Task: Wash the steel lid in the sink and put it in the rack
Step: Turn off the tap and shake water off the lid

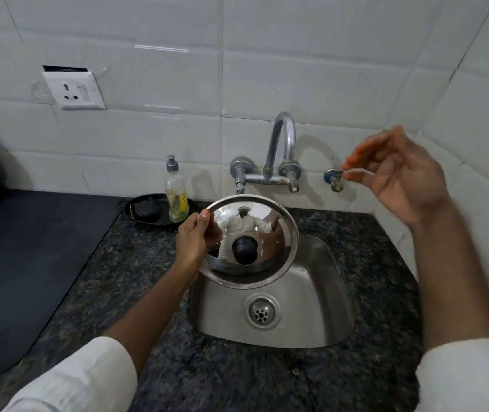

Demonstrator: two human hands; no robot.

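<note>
My left hand (pixel 197 237) grips the left rim of a round steel lid (pixel 270 230) with a black knob, holding it tilted over the back left part of the small steel sink (pixel 320 292). The lid's shiny top faces me. Raised to the right of the tap, my right hand (pixel 401 176) is blurred, its fingers spread and loosely curled. A thin white strand shows near its fingertips; I cannot tell whether the hand holds it. The curved chrome tap (pixel 282 144) stands behind the lid, and no water is visible. No rack is in view.
A dish soap bottle (pixel 175 191) stands on a black tray (pixel 145 215) with a dark scrubber left of the sink. A small blue valve (pixel 333 178) juts from the tiled wall. Speckled dark granite counter (pixel 136 263) surrounds the sink; a dark mat (pixel 29 248) lies at left.
</note>
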